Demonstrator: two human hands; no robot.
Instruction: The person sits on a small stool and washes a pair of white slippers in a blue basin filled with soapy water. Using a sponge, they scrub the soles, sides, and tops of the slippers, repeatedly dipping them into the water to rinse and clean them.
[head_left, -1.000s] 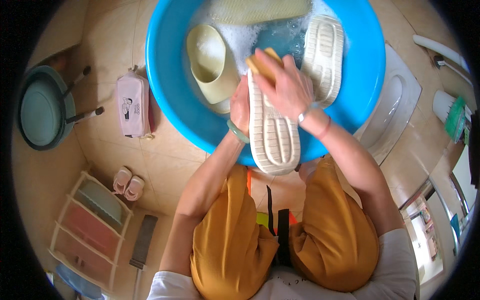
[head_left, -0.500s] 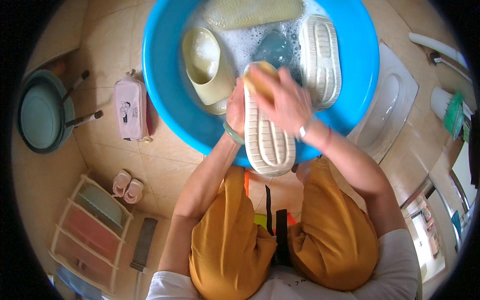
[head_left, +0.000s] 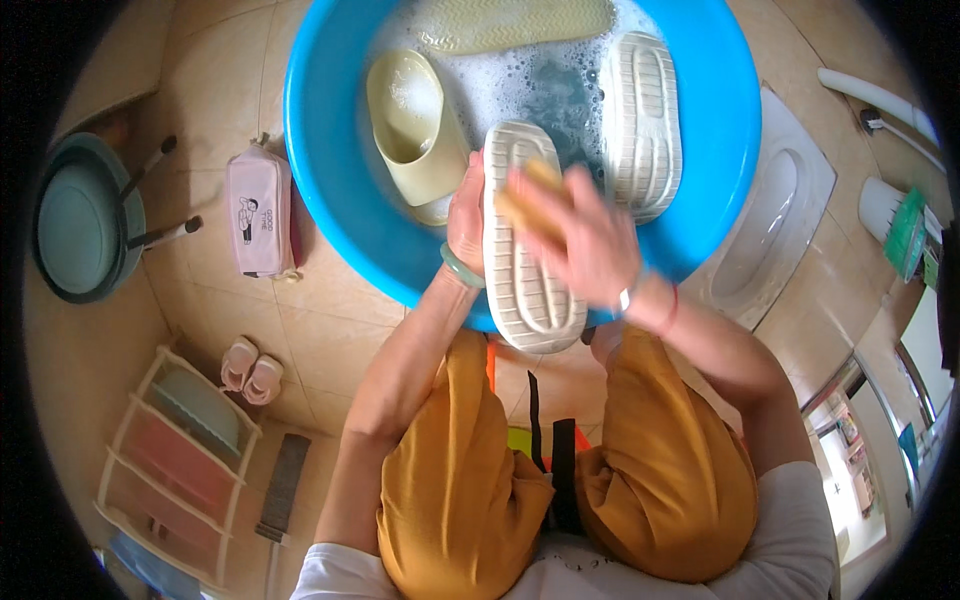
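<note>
My left hand [head_left: 466,215] is closed on the left edge of a cream slipper [head_left: 535,300], held sole up over the near rim of a blue basin [head_left: 335,215]. My right hand [head_left: 597,250], blurred by motion, grips a yellowish-tan scrub brush [head_left: 533,203] against the upper half of that ridged sole; its bristles are hidden. Foamy water fills the basin. Inside, a pale green-cream slipper [head_left: 425,165] lies at the left with its opening up. Another slipper [head_left: 643,130] leans sole up on the right. Part of a textured one [head_left: 515,24] shows at the far side.
A pink pouch [head_left: 261,215] stands left of the basin, with stacked grey-green basins [head_left: 85,235] by the wall. Small pink shoes [head_left: 250,370] and a rack [head_left: 180,460] are at lower left. A white squat toilet [head_left: 775,200] lies close on the right.
The scrub brush and my right hand have shifted down the sole, toward me. The held slipper and my left hand have barely moved.
</note>
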